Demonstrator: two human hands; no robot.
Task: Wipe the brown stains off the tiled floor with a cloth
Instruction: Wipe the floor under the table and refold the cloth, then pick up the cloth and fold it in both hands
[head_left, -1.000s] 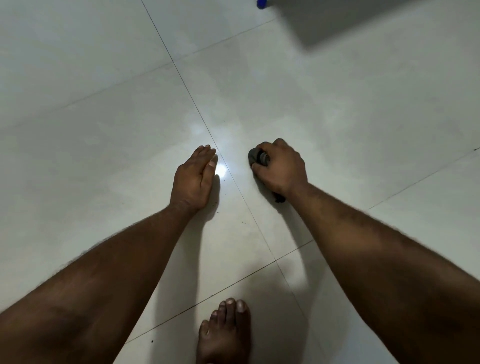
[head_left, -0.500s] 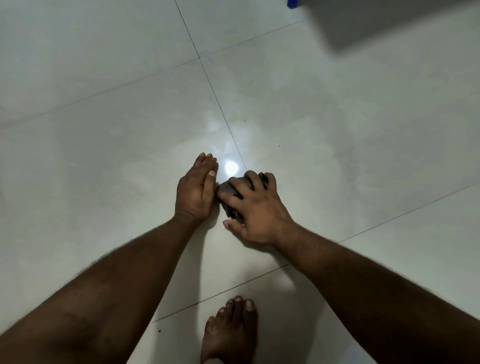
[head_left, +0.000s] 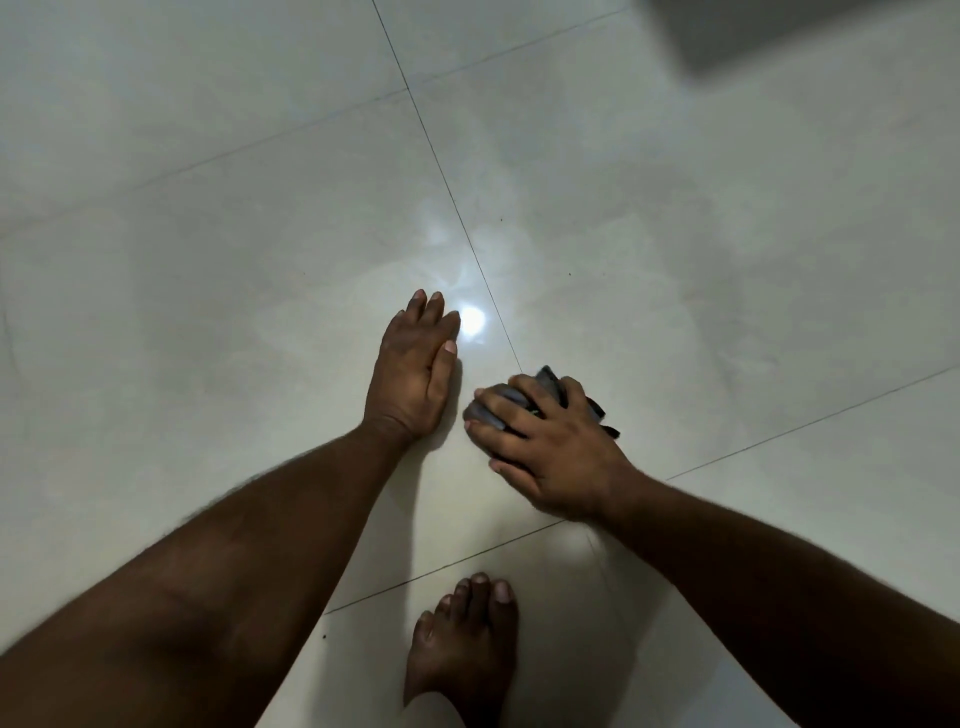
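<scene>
My right hand presses a bunched dark grey cloth onto the pale tiled floor, fingers spread over it. The cloth lies just right of a dark grout line, and its ends poke out past my fingers. My left hand lies flat on the tile, palm down, fingers together, a short gap left of the cloth. A few tiny dark specks dot the tile beyond the cloth. No clear brown stain shows.
My bare foot stands on the tile below the hands. A bright light reflection sits beside my left fingertips. A dark shadowed shape fills the top right corner. Grout lines cross near my right wrist.
My right hand swept the cloth from the right of the grout line toward my left hand, then back a little to the right. The left hand stayed planted.
</scene>
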